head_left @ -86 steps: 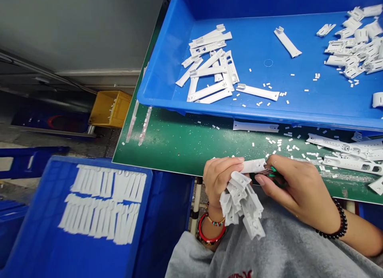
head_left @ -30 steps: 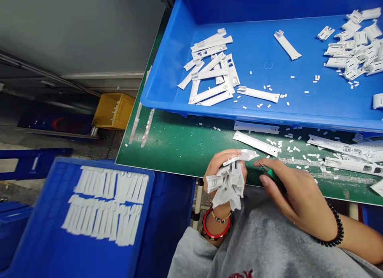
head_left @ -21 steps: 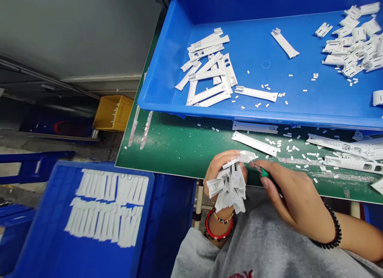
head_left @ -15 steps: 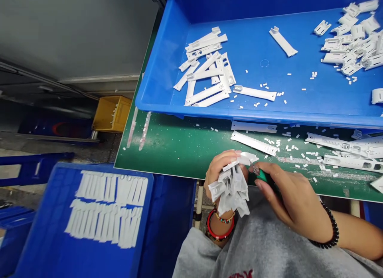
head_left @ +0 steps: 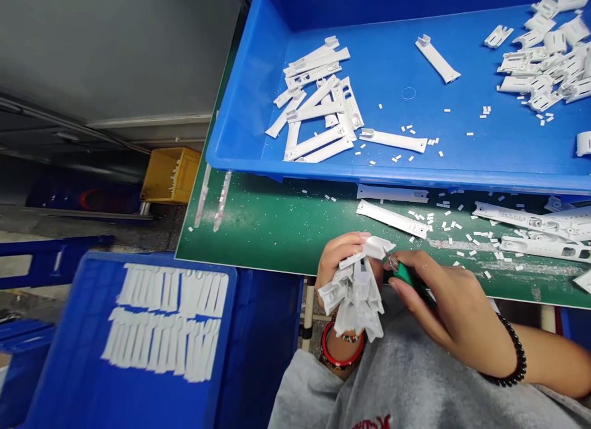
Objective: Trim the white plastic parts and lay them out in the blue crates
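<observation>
Nearest to us is a grey sleeve (head_left: 305,383), and above it the left hand (head_left: 331,264), with a red bangle (head_left: 340,360) at its wrist. Its fingers (head_left: 348,240) are clenched round a bundle of white plastic parts (head_left: 357,300), held in the air at the front edge of the worktop. The bundle's fanned ends point down towards the lap, long axes foreshortened; one white piece (head_left: 377,248) on top points right, towards the other hand. The right hand (head_left: 452,306), a black bead bracelet (head_left: 514,349) on its wrist, grips green-handled nippers (head_left: 404,272) whose metal tip points left, just beside that piece; we cannot tell whether they touch.

Beyond, on the green worktop (head_left: 258,226), we see a white strip (head_left: 391,218) lying left to right, its right end nearer us, among small white chips (head_left: 455,224). A heap of longer strips (head_left: 530,223) lies further right. Behind stands a blue tray (head_left: 392,175) with a jumbled pile of strips (head_left: 318,100) at left and shorter white clips (head_left: 554,66) at right.

To our left, lower down, a blue crate (head_left: 129,395) holds white strips in two rows. Further off we see a yellow bin (head_left: 157,180) and a grey panel (head_left: 115,53)
</observation>
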Demonstrator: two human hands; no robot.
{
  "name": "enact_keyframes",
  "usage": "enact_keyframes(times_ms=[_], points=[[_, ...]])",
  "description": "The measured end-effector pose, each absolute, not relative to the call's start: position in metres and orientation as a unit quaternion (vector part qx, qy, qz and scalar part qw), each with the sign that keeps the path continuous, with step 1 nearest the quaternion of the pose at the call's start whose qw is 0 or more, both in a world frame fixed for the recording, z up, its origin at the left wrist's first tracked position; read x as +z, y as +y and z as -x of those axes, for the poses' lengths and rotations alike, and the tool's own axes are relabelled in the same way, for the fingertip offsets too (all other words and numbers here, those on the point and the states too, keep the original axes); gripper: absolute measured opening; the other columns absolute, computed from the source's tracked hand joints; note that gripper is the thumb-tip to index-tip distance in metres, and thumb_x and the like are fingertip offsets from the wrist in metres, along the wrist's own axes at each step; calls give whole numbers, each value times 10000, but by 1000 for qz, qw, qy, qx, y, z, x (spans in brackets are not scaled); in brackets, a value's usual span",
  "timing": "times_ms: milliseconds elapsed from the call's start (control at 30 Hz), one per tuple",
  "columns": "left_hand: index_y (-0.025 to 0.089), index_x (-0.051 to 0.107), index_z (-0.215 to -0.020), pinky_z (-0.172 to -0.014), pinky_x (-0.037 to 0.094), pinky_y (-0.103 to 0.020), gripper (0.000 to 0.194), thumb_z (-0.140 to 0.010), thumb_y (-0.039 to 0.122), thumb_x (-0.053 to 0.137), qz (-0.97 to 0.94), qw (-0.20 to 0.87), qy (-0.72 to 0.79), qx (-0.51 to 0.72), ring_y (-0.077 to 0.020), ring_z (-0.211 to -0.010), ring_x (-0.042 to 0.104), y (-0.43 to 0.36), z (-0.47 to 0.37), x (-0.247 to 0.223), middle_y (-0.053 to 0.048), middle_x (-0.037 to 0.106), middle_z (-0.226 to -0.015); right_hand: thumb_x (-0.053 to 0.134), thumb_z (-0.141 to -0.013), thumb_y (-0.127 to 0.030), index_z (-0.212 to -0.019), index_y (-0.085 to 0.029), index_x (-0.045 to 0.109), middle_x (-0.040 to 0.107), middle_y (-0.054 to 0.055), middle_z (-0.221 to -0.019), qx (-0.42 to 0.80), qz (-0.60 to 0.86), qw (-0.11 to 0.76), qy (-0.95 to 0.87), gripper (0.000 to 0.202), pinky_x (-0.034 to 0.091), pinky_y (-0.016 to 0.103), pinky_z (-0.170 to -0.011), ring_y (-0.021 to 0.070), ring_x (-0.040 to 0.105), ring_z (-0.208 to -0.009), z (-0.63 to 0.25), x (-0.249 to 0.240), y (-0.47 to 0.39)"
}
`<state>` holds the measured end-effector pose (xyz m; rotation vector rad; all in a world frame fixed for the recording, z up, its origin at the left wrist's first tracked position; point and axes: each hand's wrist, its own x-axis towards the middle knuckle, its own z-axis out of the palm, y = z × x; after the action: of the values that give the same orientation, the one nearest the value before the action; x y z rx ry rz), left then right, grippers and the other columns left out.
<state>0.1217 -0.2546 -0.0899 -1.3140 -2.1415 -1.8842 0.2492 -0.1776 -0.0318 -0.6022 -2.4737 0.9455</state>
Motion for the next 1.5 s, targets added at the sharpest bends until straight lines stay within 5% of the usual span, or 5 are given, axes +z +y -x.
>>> enact_keyframes(times_ms=[333, 500, 1033, 1233, 1500], points=[[205, 509, -969, -713, 612, -323, 152, -874, 185, 626, 425, 97, -683, -586, -157, -810, 708, -249, -124, -93, -11, 664, -914, 494, -1009, -283, -1029, -211, 511, 609, -56, -604, 294, 332, 244, -862, 77, 361, 211, -432, 101, 543, -400, -257, -41, -160], [212, 528, -971, -757, 606, -339, 168, -871, 217, 663, 425, 70, -691, -581, -162, -829, 711, -253, -125, -95, -20, 681, -930, 388, -1039, -266, -1054, -220, 496, 650, -33, -685, 417, 229, 213, -853, 119, 431, 197, -482, 101, 598, -481, -255, -31, -163], [220, 475, -1000, -679, 556, -290, 258, -824, 103, 623, 400, 114, -642, -644, -139, -771, 668, -247, -123, -98, 19, 599, -896, 467, -1012, -366, -1001, -203, 546, 591, -21, -645, 289, 375, 218, -854, 181, 346, 258, -466, 141, 507, -438, -260, -55, -150], [225, 474, -1007, -710, 561, -287, 291, -808, 68, 616, 425, 132, -661, -604, -131, -779, 674, -245, -122, -100, 20, 618, -903, 324, -1039, -264, -982, -208, 547, 628, 19, -804, 413, 260, 238, -840, 237, 437, 239, -581, 137, 593, -644, -255, -37, -158], [235, 516, -965, -689, 585, -308, 181, -887, 214, 678, 412, 123, -637, -639, -137, -747, 677, -241, -126, -98, 26, 641, -854, 298, -1056, -386, -725, -232, 388, 391, -83, -513, 313, 230, 227, -893, 376, 278, 232, -422, 87, 371, -393, -236, -28, -162]])
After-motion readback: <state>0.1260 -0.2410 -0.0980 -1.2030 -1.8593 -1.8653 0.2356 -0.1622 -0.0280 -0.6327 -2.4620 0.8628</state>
